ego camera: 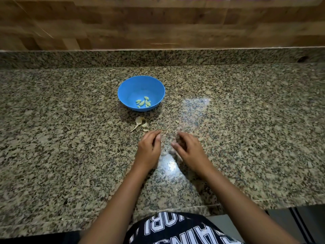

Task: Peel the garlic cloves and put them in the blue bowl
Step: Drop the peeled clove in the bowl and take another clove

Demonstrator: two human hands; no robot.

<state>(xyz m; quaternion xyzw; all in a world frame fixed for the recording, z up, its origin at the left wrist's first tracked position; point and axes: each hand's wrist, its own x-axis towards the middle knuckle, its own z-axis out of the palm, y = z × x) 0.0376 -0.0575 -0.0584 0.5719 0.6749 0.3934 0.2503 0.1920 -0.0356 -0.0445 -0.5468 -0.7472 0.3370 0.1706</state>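
Left hand (149,148): grip curled, contents not discernible. Right hand (188,148): fingers loosely bent, blurred, grip undeterminable. Garlic skins (140,122): on surface (246,120) just beyond the hands. Blue bowl (140,85): toward back edge, holding peeled cloves (143,102).

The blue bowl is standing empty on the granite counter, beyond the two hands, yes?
Not empty: the head view shows several peeled garlic cloves lying in the blue bowl. It does stand on the granite counter, beyond the left hand and right hand.
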